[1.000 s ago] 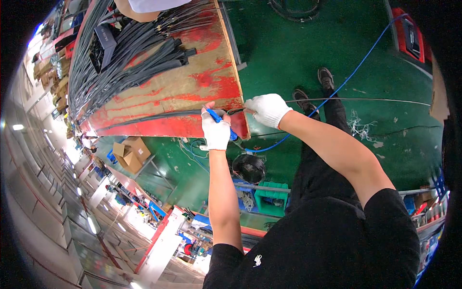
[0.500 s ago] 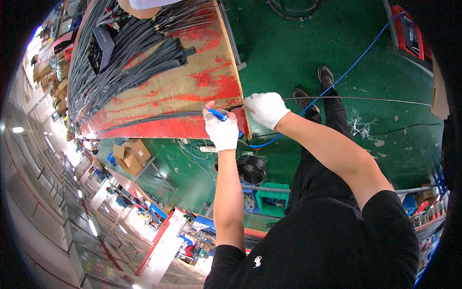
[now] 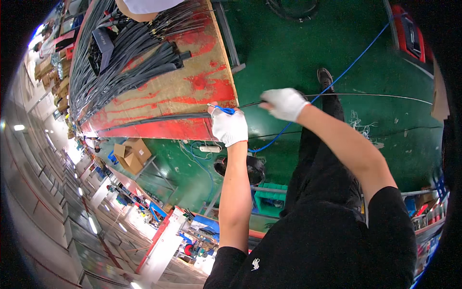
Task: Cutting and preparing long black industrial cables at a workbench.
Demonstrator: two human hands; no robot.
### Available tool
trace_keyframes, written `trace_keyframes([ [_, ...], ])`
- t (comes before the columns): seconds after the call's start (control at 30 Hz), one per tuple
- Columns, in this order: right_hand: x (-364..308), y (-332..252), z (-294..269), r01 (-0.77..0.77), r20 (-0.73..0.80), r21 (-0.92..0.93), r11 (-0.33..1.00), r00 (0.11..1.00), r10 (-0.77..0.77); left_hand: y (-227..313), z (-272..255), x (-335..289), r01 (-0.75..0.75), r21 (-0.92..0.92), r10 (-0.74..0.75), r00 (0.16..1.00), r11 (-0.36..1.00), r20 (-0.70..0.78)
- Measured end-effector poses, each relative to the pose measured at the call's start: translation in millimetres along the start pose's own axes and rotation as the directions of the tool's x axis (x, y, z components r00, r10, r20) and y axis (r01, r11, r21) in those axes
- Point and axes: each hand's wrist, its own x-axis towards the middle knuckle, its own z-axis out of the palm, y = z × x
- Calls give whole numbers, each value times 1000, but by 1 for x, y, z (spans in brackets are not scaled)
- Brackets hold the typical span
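Both hands wear white gloves. My left hand (image 3: pixel 229 127) is closed at the table's corner around a small blue-handled tool (image 3: pixel 224 110) with a thin metal tip; its exact kind is hard to tell. Off the table's edge, over the floor, my right hand (image 3: pixel 287 104) is closed on a thin black cable (image 3: pixel 356 94), its fingertips somewhat blurred. That cable stretches rightward to a cardboard edge, and a short dark length shows between my hands. More black cable (image 3: pixel 163 116) lies along the near edge of the red-painted wooden table (image 3: pixel 211 72).
Bundles of black cables (image 3: pixel 130 72) cover the table's far side, with another person's arm (image 3: pixel 139 12) above. A blue hose (image 3: pixel 356 62) crosses the green floor. Below the table are a black coil (image 3: pixel 255 169), a power strip (image 3: pixel 210 149) and a green crate (image 3: pixel 272 200). A cardboard box (image 3: pixel 132 155) stands left.
My right hand has moved right, away from the table's corner, along the black cable. My left hand has shifted slightly right, and the blue-handled tool has turned so its metal tip shows.
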Motion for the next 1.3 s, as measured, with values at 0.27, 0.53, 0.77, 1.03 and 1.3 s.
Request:
trace_keyframes([
  [0.27, -87, 80, -50, -212, 77, -110, 971, 972, 221, 12, 5, 0, -87, 58, 87, 996, 995, -6],
  [0.53, -49, 0, -16, -234, 86, -67, 970, 967, 239, 28, 15, -19, -114, 112, 106, 992, 987, 75],
  [0.77, -112, 127, -74, -335, 372, -9, 942, 873, 314, 36, 16, -23, 40, 152, -64, 986, 988, 151],
  [1.03, -227, 165, -115, -372, 189, -212, 903, 891, 412, 36, 22, -34, 111, 47, -117, 981, 993, 153],
  [1.3, -175, 74, -102, -382, 284, -104, 918, 874, 395, 30, 5, -75, 49, -151, -27, 989, 987, 144],
])
